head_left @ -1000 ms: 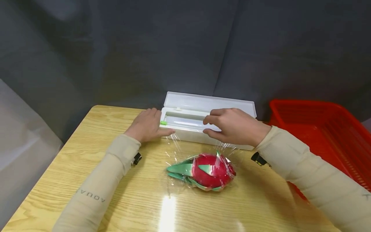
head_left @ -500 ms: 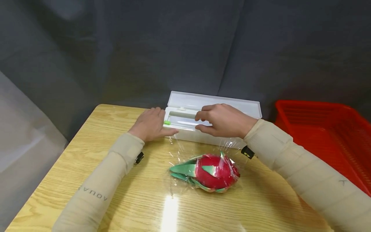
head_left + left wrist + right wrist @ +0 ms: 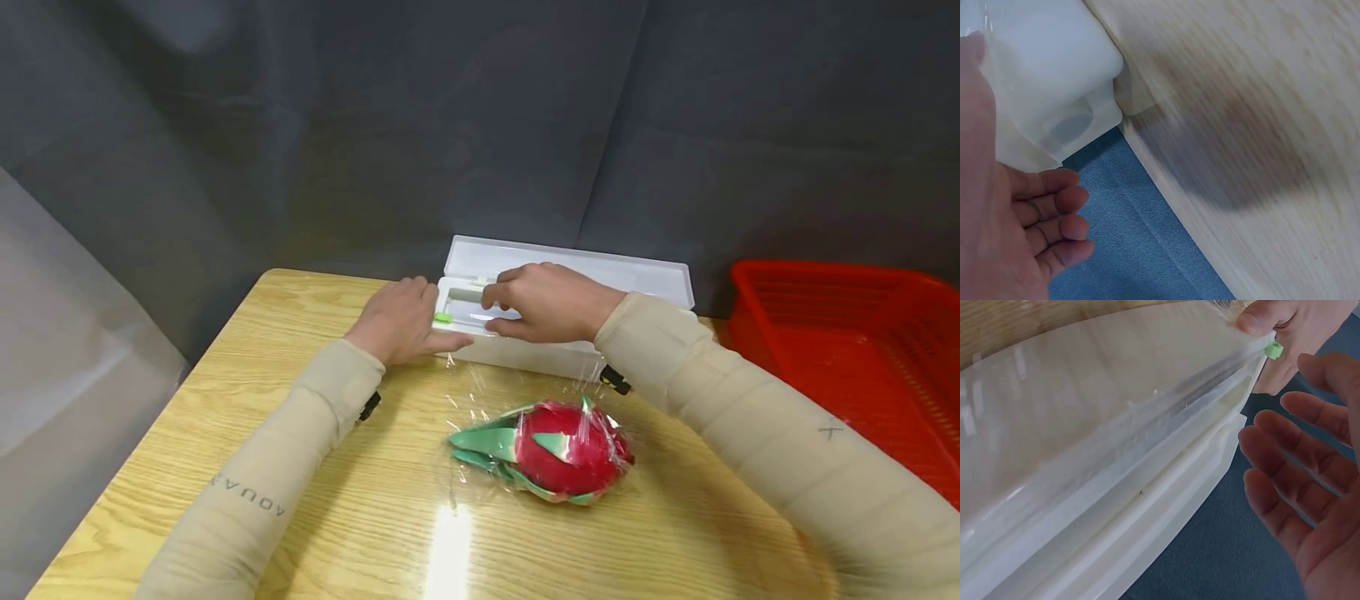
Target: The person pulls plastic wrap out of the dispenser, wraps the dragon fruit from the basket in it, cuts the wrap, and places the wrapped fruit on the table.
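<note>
A long white cling film dispenser [image 3: 517, 353] lies across the back of the table, its lid [image 3: 577, 258] tipped back. My left hand [image 3: 401, 321] holds its left end, thumb along the front and fingers round the end. Close to that thumb is a small green slider [image 3: 1274, 350] on the dispenser's edge. My right hand [image 3: 551, 302] hovers over the dispenser with loosely bent fingers and grasps nothing. Clear film runs from the dispenser's front down over a red dragon fruit [image 3: 566, 457] with green scales, lying on its side nearer me.
A red plastic basket [image 3: 847, 333] stands to the right, partly behind my right forearm. Dark cloth [image 3: 450, 125] hangs behind the wooden table [image 3: 360, 517], whose left and back edges are in view. A pale surface lies beyond the left edge.
My right hand has moved left above the dispenser, towards the green slider. My left hand keeps its hold on the end. The head view has shifted slightly left.
</note>
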